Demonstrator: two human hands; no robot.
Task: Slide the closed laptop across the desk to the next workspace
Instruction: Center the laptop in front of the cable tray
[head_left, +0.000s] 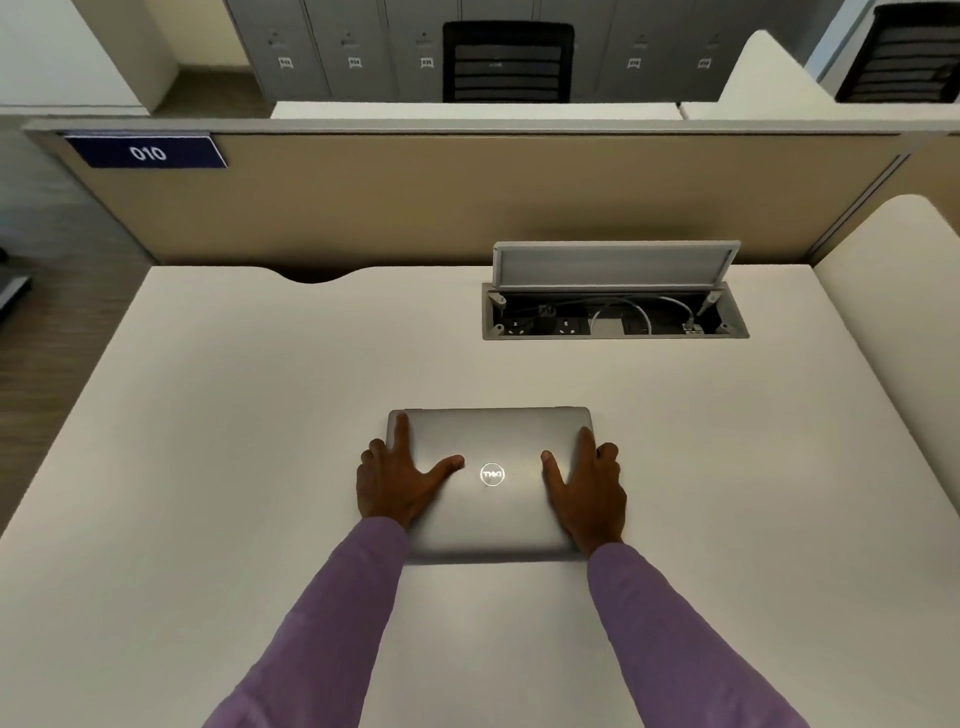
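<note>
A closed silver laptop with a round logo lies flat on the white desk, near the middle. My left hand grips its left edge, thumb and forefinger spread on the lid, the other fingers curled over the side. My right hand holds the right edge the same way. Both arms wear purple sleeves and reach in from the bottom of the view.
An open cable box with sockets and white cables is sunk in the desk at the back right, its lid raised. A tan partition with a "010" sign runs along the back. A white divider borders the right side.
</note>
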